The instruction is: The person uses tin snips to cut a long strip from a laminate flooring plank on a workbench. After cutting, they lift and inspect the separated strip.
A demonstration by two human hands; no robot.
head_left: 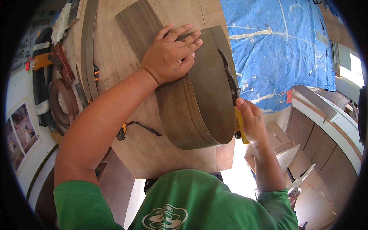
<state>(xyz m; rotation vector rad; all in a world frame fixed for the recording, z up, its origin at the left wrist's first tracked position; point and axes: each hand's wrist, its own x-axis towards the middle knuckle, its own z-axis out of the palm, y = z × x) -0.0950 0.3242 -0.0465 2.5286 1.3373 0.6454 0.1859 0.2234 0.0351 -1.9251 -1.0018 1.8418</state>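
A long flexible strip of wood-grain laminate [184, 115] lies on the workbench, bent into a loop toward me with its plain grey-brown back facing up on the right. My left hand [170, 51] rests flat across the folded-over strip, fingers stretched out, pressing it down. At the strip's right side, my right hand [251, 120] grips yellow-handled tin snips [232, 82]. Their dark blades lie along the grey-brown face and point away from me. From near the blade tips a thin dark line runs to the strip's far edge; I cannot tell whether it is cut or drawn.
The plywood workbench [142, 157] carries an orange-and-black tool [122, 132] and long narrow strips [89, 50] on the left. Beyond them are a coiled brown band [61, 103] and a black padded belt [41, 76]. A blue tarp [276, 50] spreads at the right, with cabinet panels [322, 149] nearer.
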